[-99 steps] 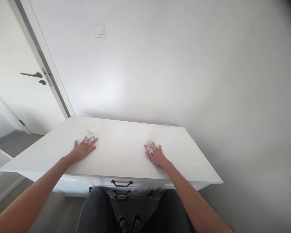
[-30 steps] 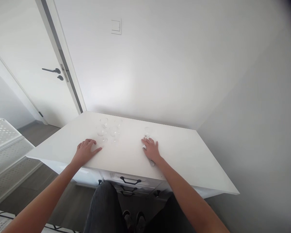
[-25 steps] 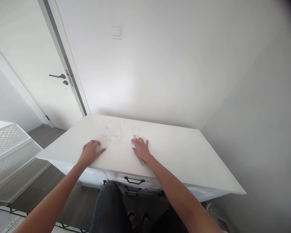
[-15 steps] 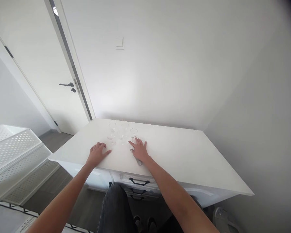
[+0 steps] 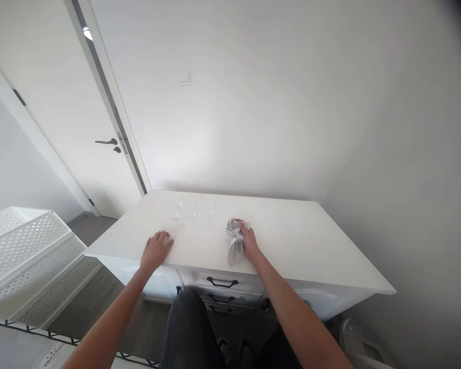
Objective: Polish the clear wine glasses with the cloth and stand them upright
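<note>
A crumpled light grey cloth (image 5: 235, 242) is bunched in my right hand (image 5: 248, 240), low over the white cabinet top (image 5: 292, 241). My left hand (image 5: 156, 249) rests on the same top near its front edge, fingers stretched out with nothing in them. Several clear stemmed glasses (image 5: 194, 212) stand upright in a cluster at the back left, beyond my left hand and to the left of the cloth. Their outlines are faint against the white surface.
White cabinet drawers with black handles (image 5: 222, 282) face my legs. A white perforated rack (image 5: 30, 251) stands at the left, beside a door (image 5: 57, 113). A wall rises behind the cabinet. A pale object (image 5: 361, 343) sits on the floor at the lower right.
My right hand has moved right, away from the glasses, and the grey cloth now shows gathered in its grip. My left hand stays nearly where it was, its fingers a little closer together.
</note>
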The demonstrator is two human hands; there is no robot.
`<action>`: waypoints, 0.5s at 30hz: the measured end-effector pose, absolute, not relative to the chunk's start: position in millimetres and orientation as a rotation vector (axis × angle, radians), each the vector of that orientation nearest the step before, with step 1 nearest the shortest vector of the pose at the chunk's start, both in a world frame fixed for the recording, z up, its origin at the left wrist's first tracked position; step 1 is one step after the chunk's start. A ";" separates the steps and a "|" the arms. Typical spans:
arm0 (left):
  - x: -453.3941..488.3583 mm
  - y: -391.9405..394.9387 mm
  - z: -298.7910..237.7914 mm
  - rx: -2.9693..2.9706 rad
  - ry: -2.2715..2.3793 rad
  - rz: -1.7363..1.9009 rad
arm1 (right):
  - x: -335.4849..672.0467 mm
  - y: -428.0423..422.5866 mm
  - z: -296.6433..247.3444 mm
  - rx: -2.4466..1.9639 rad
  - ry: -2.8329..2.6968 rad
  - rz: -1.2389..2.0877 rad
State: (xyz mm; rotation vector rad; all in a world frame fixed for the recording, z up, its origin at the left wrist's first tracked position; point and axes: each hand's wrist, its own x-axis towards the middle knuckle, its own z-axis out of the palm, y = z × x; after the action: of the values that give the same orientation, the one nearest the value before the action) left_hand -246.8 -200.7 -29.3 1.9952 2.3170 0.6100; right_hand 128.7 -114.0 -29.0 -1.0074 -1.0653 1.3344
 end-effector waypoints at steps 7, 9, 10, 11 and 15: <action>-238.3 -205.2 -24.9 1.939 2.420 0.532 | 142.2 -105.2 -26.4 -0.881 -0.858 1.478; -236.9 -204.7 -22.3 1.928 2.422 0.517 | 140.3 -103.4 -29.2 -0.893 -0.847 1.480; -236.4 -204.6 -21.2 1.921 2.423 0.509 | 140.1 -102.2 -30.2 -0.894 -0.851 1.481; -235.9 -204.7 -20.3 1.916 2.424 0.501 | 140.7 -100.5 -30.7 -0.890 -0.856 1.481; -235.2 -205.5 -19.8 1.904 2.431 0.480 | 152.1 -84.6 -25.9 -0.847 -0.869 1.475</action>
State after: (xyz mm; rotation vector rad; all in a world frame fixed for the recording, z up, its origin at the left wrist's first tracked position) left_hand -235.2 -205.5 -19.8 1.9038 2.4308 0.4800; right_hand 152.1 -84.6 -25.9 -0.8474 -0.8687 1.4751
